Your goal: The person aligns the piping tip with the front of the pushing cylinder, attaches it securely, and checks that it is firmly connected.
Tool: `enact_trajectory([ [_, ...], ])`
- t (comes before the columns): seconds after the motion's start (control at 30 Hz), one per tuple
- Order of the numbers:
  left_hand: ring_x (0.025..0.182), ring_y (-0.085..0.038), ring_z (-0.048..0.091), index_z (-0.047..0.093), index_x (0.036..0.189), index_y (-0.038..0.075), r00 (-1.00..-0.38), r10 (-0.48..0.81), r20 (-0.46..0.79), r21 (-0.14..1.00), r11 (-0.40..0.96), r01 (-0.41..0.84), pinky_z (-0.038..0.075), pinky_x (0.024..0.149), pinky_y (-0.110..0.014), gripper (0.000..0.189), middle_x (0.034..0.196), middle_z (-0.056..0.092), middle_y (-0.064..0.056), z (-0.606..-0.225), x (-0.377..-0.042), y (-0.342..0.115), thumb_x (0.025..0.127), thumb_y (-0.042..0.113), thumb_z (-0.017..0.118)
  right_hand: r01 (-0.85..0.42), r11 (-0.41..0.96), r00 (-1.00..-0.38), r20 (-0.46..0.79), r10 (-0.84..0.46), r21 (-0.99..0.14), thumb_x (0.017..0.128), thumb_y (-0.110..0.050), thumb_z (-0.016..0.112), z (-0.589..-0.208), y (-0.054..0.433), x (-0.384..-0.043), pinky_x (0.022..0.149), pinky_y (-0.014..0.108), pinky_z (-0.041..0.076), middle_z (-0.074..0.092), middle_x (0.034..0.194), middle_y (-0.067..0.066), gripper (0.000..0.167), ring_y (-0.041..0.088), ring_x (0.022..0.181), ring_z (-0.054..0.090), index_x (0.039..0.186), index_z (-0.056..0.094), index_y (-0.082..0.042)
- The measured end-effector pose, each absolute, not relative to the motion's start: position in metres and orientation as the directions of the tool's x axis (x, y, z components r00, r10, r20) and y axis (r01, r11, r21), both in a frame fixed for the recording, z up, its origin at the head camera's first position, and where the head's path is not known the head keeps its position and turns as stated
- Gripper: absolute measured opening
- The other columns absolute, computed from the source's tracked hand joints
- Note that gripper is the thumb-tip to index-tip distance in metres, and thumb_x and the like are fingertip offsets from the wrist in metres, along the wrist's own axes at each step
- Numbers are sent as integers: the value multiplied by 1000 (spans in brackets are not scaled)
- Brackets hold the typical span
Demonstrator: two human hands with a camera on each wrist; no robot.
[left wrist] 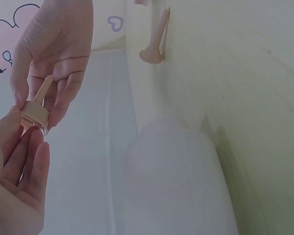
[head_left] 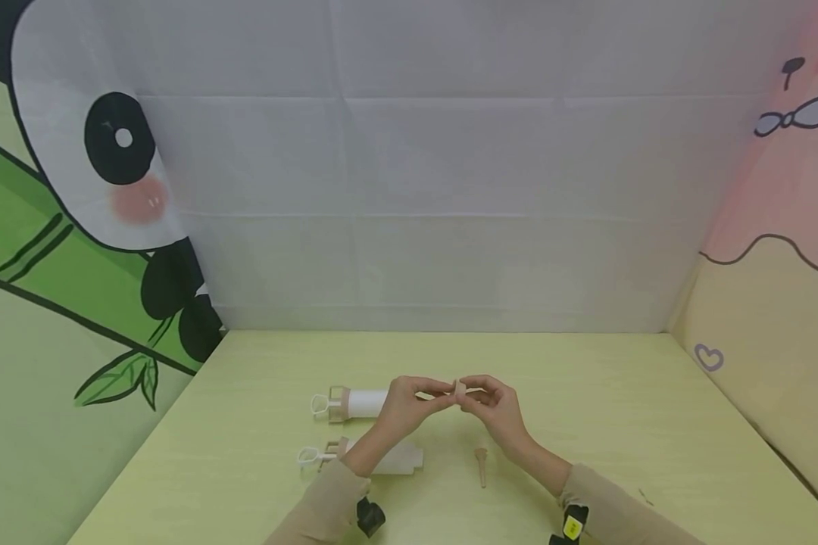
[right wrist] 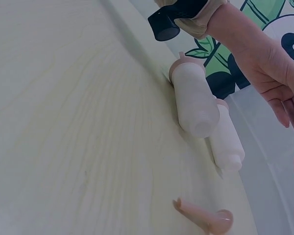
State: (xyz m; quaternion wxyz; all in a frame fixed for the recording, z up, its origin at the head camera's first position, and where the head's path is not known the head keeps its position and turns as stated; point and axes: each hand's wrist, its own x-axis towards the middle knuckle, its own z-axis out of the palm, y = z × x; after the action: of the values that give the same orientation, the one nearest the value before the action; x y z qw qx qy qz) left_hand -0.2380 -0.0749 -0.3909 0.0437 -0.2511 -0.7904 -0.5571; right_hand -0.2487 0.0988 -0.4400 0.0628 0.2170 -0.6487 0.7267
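Both hands meet above the table and pinch a beige ring-shaped cap [head_left: 460, 391], which has a narrow tapered spout in the left wrist view. My left hand [head_left: 406, 405] holds the cap's rim between thumb and fingertips. From the other side my right hand [head_left: 496, 410] pinches it near the spout. Below the right hand a loose beige nozzle [head_left: 481, 466] with a flared end lies on the table. Two white plunger tubes lie near the left arm: a far tube [head_left: 366, 403] and a near tube [head_left: 402, 459], partly hidden by that arm.
Each tube has a beige collar and a white loop handle [head_left: 309, 456] pointing left. The pale yellow table [head_left: 600, 409] ends at a white cloth backdrop [head_left: 450, 265]. Painted panels stand along both sides. Each wrist carries a black camera [head_left: 370, 518].
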Motion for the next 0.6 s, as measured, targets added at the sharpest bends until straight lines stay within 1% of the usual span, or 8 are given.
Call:
enact_trajectory([
  [0.33, 87, -30, 64, 70, 93, -4, -869, 345, 353, 855, 257, 450, 52, 65, -19, 18, 93, 67, -17, -386, -235, -76, 80, 7, 68, -371, -155, -895, 397, -204, -916, 83, 1, 62, -438, 98, -250, 68, 23, 53, 63, 92, -4, 28, 7, 77, 63, 105, 54, 16],
  [0.6, 86, -28, 64, 70, 96, -3, -858, 368, 358, 847, 259, 464, 53, 65, -19, 19, 93, 68, -16, -388, -236, -77, 81, 8, 67, -373, -152, -893, 399, -207, -915, 83, 1, 62, -441, 100, -251, 69, 22, 53, 63, 92, -3, 28, 7, 77, 63, 104, 53, 16],
])
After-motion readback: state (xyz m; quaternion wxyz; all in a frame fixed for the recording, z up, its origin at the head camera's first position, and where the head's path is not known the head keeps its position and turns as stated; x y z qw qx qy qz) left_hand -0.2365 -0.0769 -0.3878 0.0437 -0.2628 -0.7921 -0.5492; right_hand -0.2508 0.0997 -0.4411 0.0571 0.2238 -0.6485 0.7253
